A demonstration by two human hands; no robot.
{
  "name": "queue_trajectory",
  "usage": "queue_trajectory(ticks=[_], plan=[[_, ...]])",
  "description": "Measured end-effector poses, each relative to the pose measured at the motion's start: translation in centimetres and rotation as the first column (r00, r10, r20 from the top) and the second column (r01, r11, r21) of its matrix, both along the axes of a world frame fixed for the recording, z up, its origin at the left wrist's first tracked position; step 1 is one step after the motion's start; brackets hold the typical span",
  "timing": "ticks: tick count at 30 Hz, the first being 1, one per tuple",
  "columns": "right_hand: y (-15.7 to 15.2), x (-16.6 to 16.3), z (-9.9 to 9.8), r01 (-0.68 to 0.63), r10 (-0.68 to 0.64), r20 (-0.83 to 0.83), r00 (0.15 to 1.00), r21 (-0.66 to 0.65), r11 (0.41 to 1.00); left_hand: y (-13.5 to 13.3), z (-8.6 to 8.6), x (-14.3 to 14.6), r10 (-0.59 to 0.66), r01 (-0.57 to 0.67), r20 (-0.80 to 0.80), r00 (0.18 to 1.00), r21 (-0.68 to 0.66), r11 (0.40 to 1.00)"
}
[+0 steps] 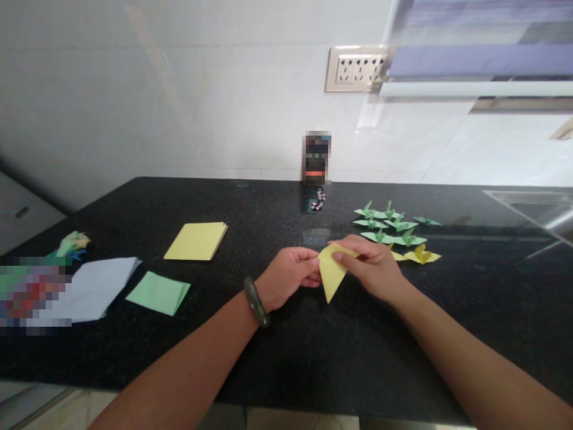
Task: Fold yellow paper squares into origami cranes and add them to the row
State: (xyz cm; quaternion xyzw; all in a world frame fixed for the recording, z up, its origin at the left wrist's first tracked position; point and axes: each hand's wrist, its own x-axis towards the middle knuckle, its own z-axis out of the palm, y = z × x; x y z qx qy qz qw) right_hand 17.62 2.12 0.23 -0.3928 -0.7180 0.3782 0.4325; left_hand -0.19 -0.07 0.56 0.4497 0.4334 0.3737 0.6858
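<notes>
A folded piece of yellow origami paper (331,275) is held up between my two hands, one pointed corner hanging down. My left hand (290,275), with a dark bangle (256,303) on its wrist, pinches the left edge of the paper. On the other side my right hand (373,263) grips it, thumb lying across the front face. Just beyond the right hand stand several folded green paper cranes (394,224), and beside them are yellow folded paper cranes (421,255), partly hidden by that hand.
To the left lie a stack of yellow paper (196,241), a folded green sheet (159,292) and white paper (101,286). A phone-like object (316,158) leans on the wall, a beaded strap (319,200) before it. A sink edge (528,209) is at the right of the black countertop (286,370).
</notes>
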Motion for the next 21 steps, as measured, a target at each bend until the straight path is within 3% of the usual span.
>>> queue_trajectory(ticks=[4,9,21], plan=[[0.2,0.6,0.4,-0.145,0.142,0.034,0.989,0.117,0.982,0.2,0.0,-0.2,-0.031,0.032,0.039,0.999,-0.011,0.999],[0.4,1.1,1.0,-0.296,0.28,0.123,0.952,0.134,0.946,0.2,0.1,-0.4,-0.019,0.023,0.096,0.995,-0.041,0.999],[0.5,1.4,1.0,-0.367,0.364,0.089,0.927,0.017,0.93,0.3,0.4,-0.7,-0.059,0.069,0.107,0.992,-0.091,0.993]])
